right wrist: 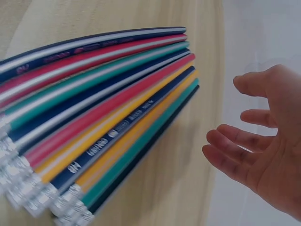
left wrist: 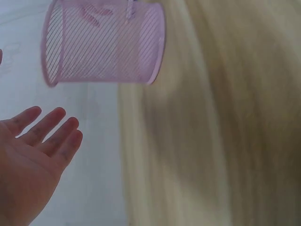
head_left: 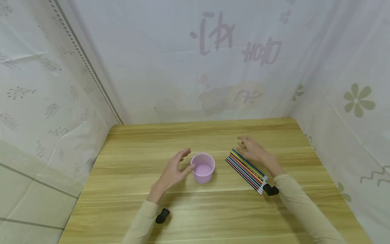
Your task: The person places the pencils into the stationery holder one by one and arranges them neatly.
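Note:
A pink mesh pencil cup (head_left: 203,178) stands upright near the middle of the wooden table. My left hand (head_left: 173,172) is just left of it, fingers extended and thumb near the rim; in the left wrist view a gap shows between the fingers and the cup (left wrist: 103,44). To the right lies a row of several striped pencils (head_left: 245,169), side by side, with their ferrule ends toward me. Over the far end of the row hovers my right hand (head_left: 254,150), its fingers loosely bent and holding nothing. The right wrist view shows it apart from the pencils (right wrist: 117,127).
The wooden table (head_left: 146,135) meets a printed white curtain (head_left: 170,67) along its back edge, with more curtain at both sides. Black wrist-mounted pieces sit under each sleeve, the left one (head_left: 163,216) near the tabletop and the right one (head_left: 271,189) beside the pencils' ferrule ends.

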A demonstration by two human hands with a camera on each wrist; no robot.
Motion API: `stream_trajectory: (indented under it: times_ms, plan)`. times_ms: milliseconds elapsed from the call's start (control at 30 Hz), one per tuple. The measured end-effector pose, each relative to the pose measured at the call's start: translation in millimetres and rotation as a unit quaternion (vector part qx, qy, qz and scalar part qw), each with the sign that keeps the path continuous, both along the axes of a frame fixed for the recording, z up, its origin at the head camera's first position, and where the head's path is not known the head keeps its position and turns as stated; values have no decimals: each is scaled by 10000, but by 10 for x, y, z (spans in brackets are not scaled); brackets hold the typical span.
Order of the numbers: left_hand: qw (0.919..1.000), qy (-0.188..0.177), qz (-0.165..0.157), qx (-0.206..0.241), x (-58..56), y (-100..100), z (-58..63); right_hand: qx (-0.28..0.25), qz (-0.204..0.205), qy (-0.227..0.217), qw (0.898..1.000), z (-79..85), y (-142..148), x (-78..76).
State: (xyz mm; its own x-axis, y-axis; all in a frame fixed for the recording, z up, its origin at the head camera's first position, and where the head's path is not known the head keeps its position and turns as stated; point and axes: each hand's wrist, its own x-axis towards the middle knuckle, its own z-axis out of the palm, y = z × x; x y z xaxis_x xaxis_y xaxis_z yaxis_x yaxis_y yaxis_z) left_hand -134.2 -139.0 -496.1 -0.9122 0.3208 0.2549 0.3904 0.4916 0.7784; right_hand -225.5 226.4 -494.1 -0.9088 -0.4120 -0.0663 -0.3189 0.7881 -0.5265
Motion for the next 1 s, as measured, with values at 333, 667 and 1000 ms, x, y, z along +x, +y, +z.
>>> stream_trajectory:
  times_ms: [333, 667, 1000]
  plan:
    - [9981, -53, -202, 582, 72, 145, -140, 82, 80, 139, 9998, -199, 28, 10]
    - [9973, -18, -241, 693, 115, 217, -272, 264, 319, 616, 9972, -340, 43, 38]
    - [9970, -1, -171, 749, 95, 300, -272, 494, 330, 607, 9964, -353, 9, 3]
